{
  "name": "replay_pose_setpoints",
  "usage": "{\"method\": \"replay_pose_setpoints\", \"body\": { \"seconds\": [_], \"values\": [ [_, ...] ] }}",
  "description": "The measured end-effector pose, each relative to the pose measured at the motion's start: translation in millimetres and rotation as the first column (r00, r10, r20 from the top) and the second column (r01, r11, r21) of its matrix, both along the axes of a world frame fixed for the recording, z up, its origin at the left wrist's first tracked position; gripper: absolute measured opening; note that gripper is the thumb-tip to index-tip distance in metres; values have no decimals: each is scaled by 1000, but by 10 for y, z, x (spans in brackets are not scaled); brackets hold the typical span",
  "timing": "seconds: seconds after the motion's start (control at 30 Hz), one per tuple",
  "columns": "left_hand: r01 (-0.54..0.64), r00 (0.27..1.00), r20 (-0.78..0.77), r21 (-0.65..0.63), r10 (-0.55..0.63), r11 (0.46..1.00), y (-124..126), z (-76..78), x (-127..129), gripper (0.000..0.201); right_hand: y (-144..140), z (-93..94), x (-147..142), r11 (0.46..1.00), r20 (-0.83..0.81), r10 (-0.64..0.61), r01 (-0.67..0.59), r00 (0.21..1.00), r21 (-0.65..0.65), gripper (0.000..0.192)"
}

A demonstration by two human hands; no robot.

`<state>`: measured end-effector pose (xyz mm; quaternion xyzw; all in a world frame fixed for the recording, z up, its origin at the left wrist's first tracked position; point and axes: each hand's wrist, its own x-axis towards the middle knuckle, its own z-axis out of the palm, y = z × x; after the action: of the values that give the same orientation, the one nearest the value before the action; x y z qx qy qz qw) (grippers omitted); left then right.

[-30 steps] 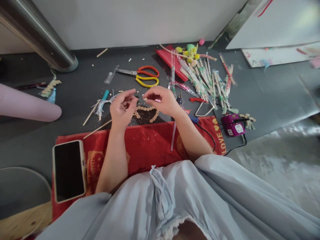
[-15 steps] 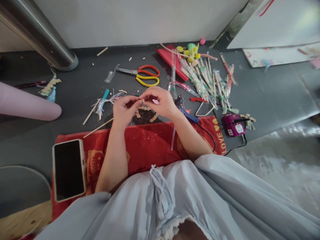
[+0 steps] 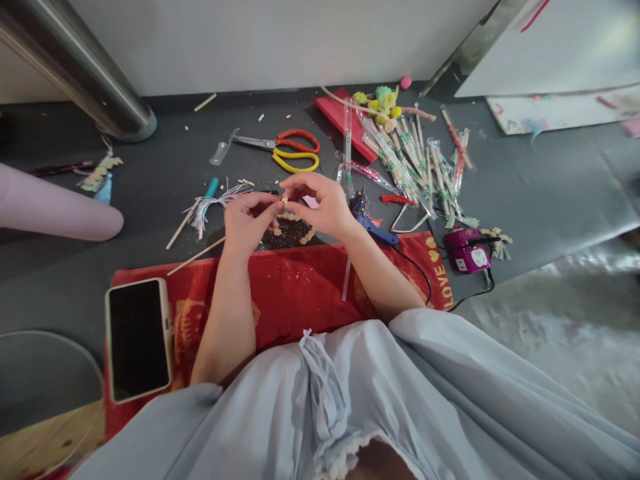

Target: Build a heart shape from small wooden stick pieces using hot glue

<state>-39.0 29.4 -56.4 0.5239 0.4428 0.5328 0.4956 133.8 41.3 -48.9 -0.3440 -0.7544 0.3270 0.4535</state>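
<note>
Pinching tiny, indistinct piece (image 3: 285,199) between hands (image 3: 320,205)

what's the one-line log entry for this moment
hands: left hand and right hand pinch small tan piece | below: heart-shaped piece | near: scissors

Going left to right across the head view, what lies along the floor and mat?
Phone → tassel bundle → left hand → right hand → blue glue gun → purple device.

Tiny pale bead (image 3: 285,199), pinched between both hands' fingertips
</note>
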Motion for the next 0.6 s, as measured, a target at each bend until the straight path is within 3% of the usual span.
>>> {"method": "replay_pose_setpoints", "body": {
  "seconds": [0.6],
  "values": [
    [-6,1000,-14,-27,6,1000,6,-23,-32,24,-31,42,-25,992,16,-60,57,998,112,9]
  ]
}}
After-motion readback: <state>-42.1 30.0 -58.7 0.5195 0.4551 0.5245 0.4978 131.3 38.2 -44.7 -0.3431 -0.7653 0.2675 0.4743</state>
